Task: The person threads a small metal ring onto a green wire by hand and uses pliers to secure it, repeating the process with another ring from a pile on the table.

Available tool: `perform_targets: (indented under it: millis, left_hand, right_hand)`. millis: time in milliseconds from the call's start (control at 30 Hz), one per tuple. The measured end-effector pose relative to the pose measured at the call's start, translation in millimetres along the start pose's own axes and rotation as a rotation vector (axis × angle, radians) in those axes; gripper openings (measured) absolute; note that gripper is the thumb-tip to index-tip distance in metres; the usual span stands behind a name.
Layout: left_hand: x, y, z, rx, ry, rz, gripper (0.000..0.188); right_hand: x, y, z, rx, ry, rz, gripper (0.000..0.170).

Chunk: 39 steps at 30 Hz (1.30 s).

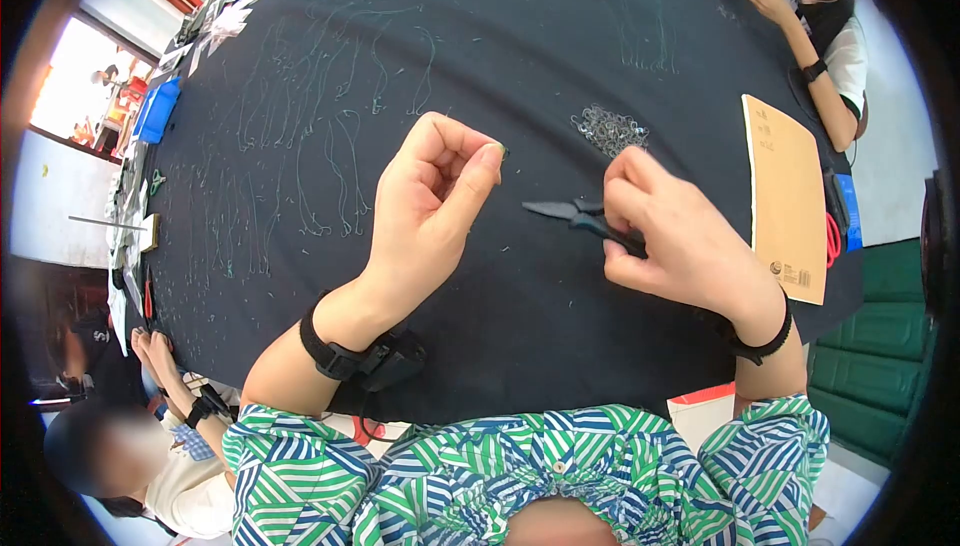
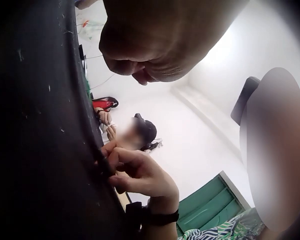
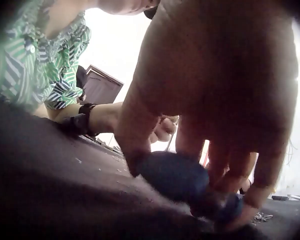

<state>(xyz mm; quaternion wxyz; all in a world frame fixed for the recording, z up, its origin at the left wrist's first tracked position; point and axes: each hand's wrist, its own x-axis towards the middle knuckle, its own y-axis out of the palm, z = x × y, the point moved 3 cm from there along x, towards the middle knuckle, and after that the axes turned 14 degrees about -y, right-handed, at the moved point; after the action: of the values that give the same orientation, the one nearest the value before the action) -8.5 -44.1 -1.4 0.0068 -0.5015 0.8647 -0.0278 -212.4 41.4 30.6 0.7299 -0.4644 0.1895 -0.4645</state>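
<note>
In the head view the left hand (image 1: 425,201) is raised over the black cloth, thumb and index fingertips pinching a tiny dark-green thing (image 1: 504,153), too small to identify. To its right the right hand (image 1: 685,231) grips the dark handles of the pliers (image 1: 556,210), whose jaws point left, low over the cloth. The right wrist view shows a blue handle (image 3: 175,175) against the fingers of the right hand (image 3: 215,85). Seen from the left wrist, the left hand (image 2: 160,40) has its fingers bent inward; what it pinches is hidden there.
A pile of small metal rings or hooks (image 1: 610,130) lies beyond the right hand. Thin green threads (image 1: 345,166) spread over the cloth at left. A brown notebook (image 1: 785,201), red scissors handles (image 1: 832,239) and a blue box (image 1: 157,111) lie near the edges. Other people sit around the table.
</note>
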Motion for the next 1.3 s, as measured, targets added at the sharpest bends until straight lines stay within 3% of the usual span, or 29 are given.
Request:
perform_targets:
  millis: [200,500,900,1100,1300]
  left_hand:
    - [0.2,-2.3,0.2,-0.005,0.022,0.006,0.009]
    - [-2.0,0.3,-4.3,-0.059,-0.023,-0.004,0.009]
    - [-0.5,-1.4,-0.1,0.051,0.066,0.006,0.006]
    - [3.1,-2.5,0.9,0.149,0.171,-0.113,0.008]
    - [7.3,-8.6,2.0,0.155,0.171,-0.204,0.008]
  right_hand:
    - [5.6,-10.6,3.3,-0.103,-0.179,-0.354,0.028]
    - [6.1,-9.9,8.8,-0.069,-0.229,-0.325,0.028]
    - [5.6,-7.2,6.0,-0.073,-0.217,-0.342,0.026]
    - [4.9,-4.9,8.8,-0.079,-0.135,-0.356,0.024]
    - [-4.0,-23.2,-16.6,-0.283,0.001,-0.452,0.019]
